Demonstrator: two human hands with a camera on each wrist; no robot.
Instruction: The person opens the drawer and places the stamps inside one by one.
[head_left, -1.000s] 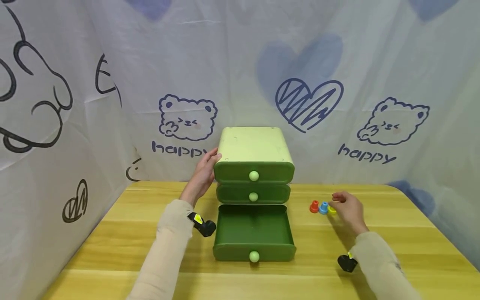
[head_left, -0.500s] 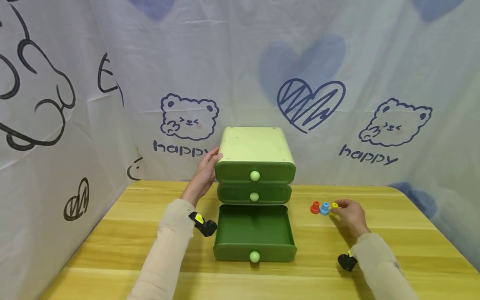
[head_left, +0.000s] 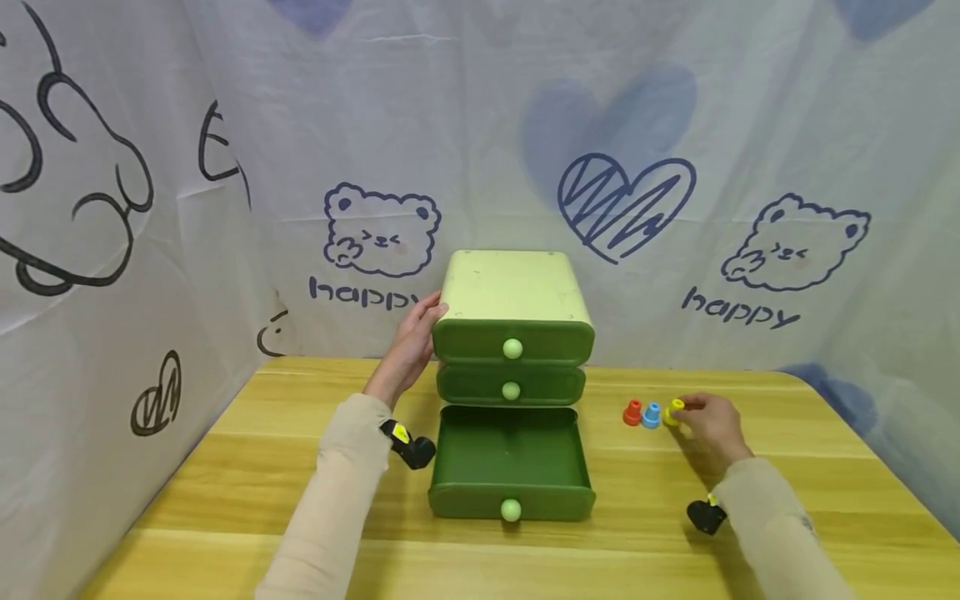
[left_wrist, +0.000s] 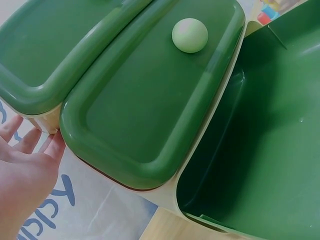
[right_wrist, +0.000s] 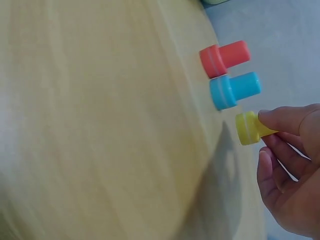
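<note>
R hand (head_left: pixel 712 425) pinches the yellow peg (head_left: pixel 673 411) betw. thumb and fingertips, at the R end of a short row on the worktop (head_left: pixel 225 467): red peg (head_left: pixel 632 412), blue peg (head_left: pixel 651 414), then yellow, all close together. In the R wrist view the yellow peg (right_wrist: pixel 248 128) looks tipped, its narrow stem held in the fingers (right_wrist: pixel 280 120), wide base pointing away from the palm; can't tell if the base touches the wood or is just off it.

Key relation: the open bottom drawer (head_left: pixel 510 458) of the green drawer unit (head_left: pixel 512 292) lies to the L of the R hand, w/ red and blue pegs between them. R hand is the nearer one to the pegs by far.

L hand (head_left: pixel 408 346) lies flat, fingers straight, against the unit's L side by the top drawer (head_left: pixel 513 342); middle drawer (head_left: pixel 512 385) is closed. L wrist view shows those fingers (left_wrist: pixel 30 142) touching the cabinet corner.
</note>
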